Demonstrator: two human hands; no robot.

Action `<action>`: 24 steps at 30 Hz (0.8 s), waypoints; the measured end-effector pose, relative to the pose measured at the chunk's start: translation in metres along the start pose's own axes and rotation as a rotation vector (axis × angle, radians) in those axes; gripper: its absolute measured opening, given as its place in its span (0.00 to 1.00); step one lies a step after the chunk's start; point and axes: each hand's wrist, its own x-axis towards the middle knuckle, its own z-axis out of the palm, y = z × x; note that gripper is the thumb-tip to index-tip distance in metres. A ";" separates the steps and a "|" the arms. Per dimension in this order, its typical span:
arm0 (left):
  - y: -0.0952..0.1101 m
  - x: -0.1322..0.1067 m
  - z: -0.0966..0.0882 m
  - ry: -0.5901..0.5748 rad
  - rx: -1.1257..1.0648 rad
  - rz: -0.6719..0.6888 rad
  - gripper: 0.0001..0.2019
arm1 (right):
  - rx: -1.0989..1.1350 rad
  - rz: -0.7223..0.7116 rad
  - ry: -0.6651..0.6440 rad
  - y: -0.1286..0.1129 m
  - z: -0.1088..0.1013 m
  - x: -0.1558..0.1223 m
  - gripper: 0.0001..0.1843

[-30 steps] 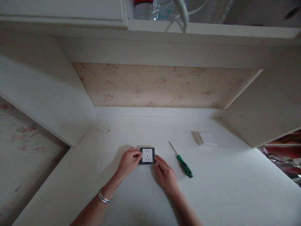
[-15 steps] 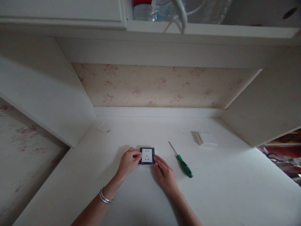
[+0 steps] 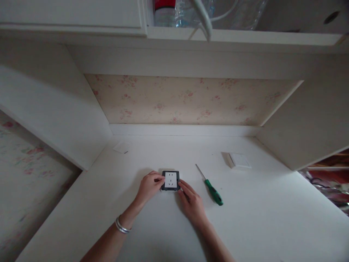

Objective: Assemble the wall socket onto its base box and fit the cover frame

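A wall socket point(image 3: 171, 180) with a white face and a dark frame lies face up on the white desk point(image 3: 152, 233). My left hand point(image 3: 149, 185) pinches its left edge between thumb and fingers. On the opposite side, the fingers of my right hand point(image 3: 192, 203) grip the right edge of the frame. Just right of that hand lies a screwdriver point(image 3: 214, 192) with a green handle, its metal shaft slanting up and to the left. The underside of the socket is hidden.
Toward the back right sits a white switch-like block point(image 3: 240, 160). A thin, pale square plate point(image 3: 121, 147) lies at the back left. White side panels point(image 3: 313, 120) flank the desk, and an open shelf point(image 3: 245, 34) with bottles and a hanging white cable overhangs it.
The view has shifted very slightly. Both hands keep their hold on the socket, and nothing on the desk has visibly moved.
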 end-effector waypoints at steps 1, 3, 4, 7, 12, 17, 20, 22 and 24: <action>-0.002 0.000 0.001 -0.001 -0.022 -0.005 0.09 | 0.000 0.002 0.000 0.000 0.000 0.000 0.19; -0.006 0.001 0.004 0.004 -0.079 -0.017 0.09 | -0.005 0.014 -0.001 0.000 0.001 0.000 0.18; -0.007 0.000 0.005 0.009 -0.115 -0.028 0.09 | -0.008 0.019 0.000 0.000 0.001 -0.001 0.18; -0.006 -0.001 0.008 0.014 -0.247 -0.093 0.08 | -0.012 0.018 -0.001 0.000 0.000 -0.001 0.18; 0.005 -0.004 0.005 -0.052 -0.474 -0.354 0.14 | -0.015 0.004 -0.004 -0.001 -0.001 0.000 0.18; 0.009 -0.004 0.005 -0.056 -0.525 -0.430 0.13 | -0.009 -0.009 0.022 0.000 0.000 0.000 0.18; 0.008 -0.002 0.007 -0.034 -0.525 -0.419 0.12 | -0.011 0.004 0.023 0.000 0.001 0.000 0.18; 0.008 -0.001 0.008 -0.023 -0.537 -0.398 0.12 | -0.007 0.008 0.023 -0.001 0.001 0.000 0.18; 0.008 -0.001 0.008 -0.032 -0.566 -0.393 0.12 | 0.000 0.009 0.017 -0.001 0.000 0.000 0.18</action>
